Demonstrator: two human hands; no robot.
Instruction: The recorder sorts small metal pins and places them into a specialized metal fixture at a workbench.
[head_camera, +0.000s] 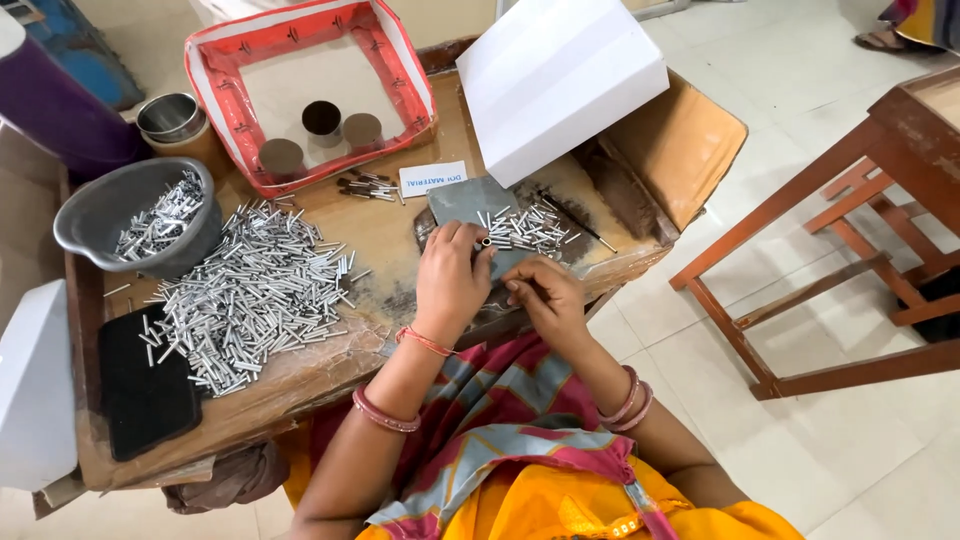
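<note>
Tubes (250, 290) were silver; bowl (100, 215) grey; tray (410, 70) red-rimmed; box (560, 80) white; pad (145, 385) black; table (385, 235) brown; bangles (385, 412) pink.

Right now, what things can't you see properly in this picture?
- Head view: what the right hand pinches; its curled fingers hide it.
- The tube at the left hand fingertips: too small to tell its end.
- The grey bowl: its bottom, buried under tubes.
- The white box: contents, walls closed.
</note>
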